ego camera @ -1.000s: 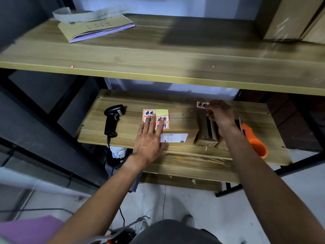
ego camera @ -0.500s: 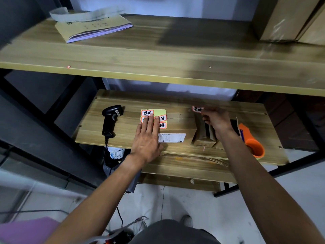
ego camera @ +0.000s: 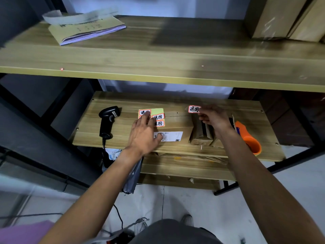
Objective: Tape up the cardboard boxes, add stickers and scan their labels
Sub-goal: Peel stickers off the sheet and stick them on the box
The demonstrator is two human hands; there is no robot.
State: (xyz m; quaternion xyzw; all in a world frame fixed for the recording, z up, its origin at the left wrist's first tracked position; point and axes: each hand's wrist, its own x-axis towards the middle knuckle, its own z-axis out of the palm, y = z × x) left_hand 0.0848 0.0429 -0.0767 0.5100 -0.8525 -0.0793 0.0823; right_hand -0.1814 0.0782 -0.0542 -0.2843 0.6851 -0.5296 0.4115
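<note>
The sticker [ego camera: 194, 109], pinched by its right end in the fingers of the right hand [ego camera: 215, 118] with its long side running leftward, hangs over the far right corner of the flat box [ego camera: 177, 123], just left of them; the left hand [ego camera: 143, 133] presses straight fingers on the sticker sheet [ego camera: 158, 111].

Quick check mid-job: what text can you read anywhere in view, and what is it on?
"退回": loose sticker pinched in the right hand.
"退回": stickers on the yellow sheet under the left hand.
Shipping label on the box: too small to read.
Booklet on the upper shelf: blurred.
</note>
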